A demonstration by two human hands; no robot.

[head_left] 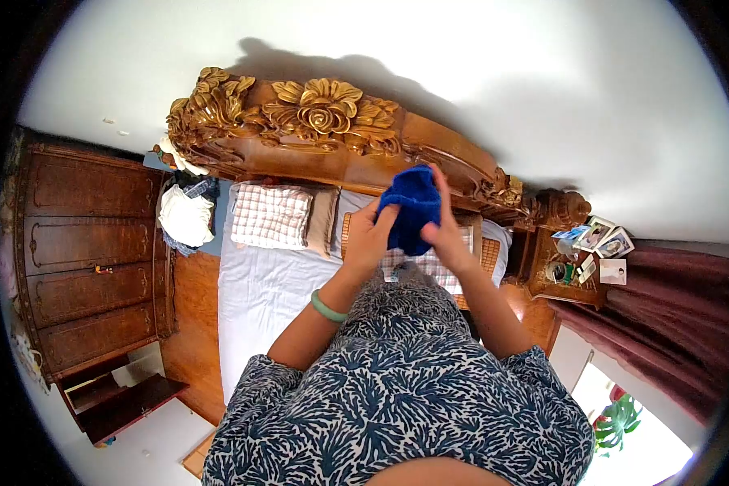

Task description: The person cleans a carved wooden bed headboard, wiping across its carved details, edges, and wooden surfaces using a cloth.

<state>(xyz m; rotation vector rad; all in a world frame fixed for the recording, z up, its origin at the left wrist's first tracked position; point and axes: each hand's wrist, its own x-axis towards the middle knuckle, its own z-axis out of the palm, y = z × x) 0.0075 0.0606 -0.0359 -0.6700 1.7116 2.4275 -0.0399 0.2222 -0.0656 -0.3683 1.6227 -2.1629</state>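
A bunched blue cloth (pixel 413 209) is held up in front of me between both hands, over the head end of the bed. My left hand (pixel 366 235) grips its left side, with the thumb pressed on the front; a pale green bangle circles that wrist. My right hand (pixel 452 231) has hold of the right side, its fingers running up along the edge and the thumb near the lower part. Behind the cloth is the carved wooden headboard (pixel 324 113) with gold flowers. Part of a checked pillow (pixel 445 271) shows below the hands.
A checked pillow (pixel 269 215) lies on the white-sheeted bed (pixel 259 300). At right stands a nightstand (pixel 547 271) holding photo frames (pixel 616 241) and small items, beside a dark red curtain (pixel 664 300). A wooden wardrobe (pixel 93 251) and piled clothes (pixel 186 215) are at left.
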